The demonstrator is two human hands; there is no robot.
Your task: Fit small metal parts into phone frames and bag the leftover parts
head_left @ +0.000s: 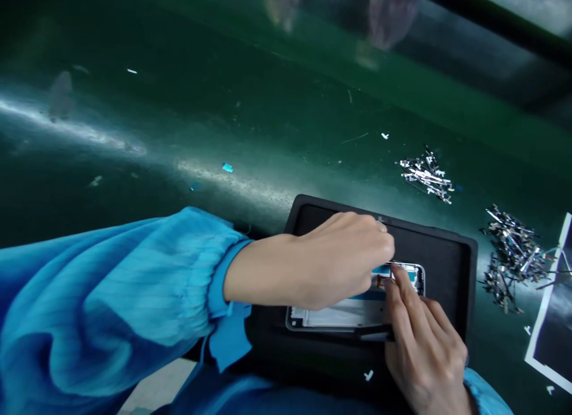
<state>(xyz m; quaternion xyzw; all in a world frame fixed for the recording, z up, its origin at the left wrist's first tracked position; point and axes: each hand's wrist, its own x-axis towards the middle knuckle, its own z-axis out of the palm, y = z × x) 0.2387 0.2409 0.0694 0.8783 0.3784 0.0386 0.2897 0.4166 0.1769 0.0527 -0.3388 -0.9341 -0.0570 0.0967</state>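
Observation:
A phone frame (pixel 339 317) with a silver rim and blue and white inner areas lies in a black tray (pixel 447 257). My left hand (pixel 344 257) reaches over its upper part, fingers curled and pointing down; whatever they pinch is hidden behind the hand. At the frame's right end, my right hand (pixel 417 334) has its fingertips on the inside, close to a small orange-brown flex cable (pixel 382 281). A dark slim tool (pixel 373 334) sticks out leftward from under my right hand, across the frame's lower edge. Its far end is hidden.
Two piles of small metallic strips, one upper pile (pixel 426 175) and one larger pile (pixel 513 251), lie right of the tray on the green table (pixel 268 105). A white-bordered dark sheet (pixel 554 325) sits at the right edge. A blue scrap (pixel 227 167) and small white bits lie scattered.

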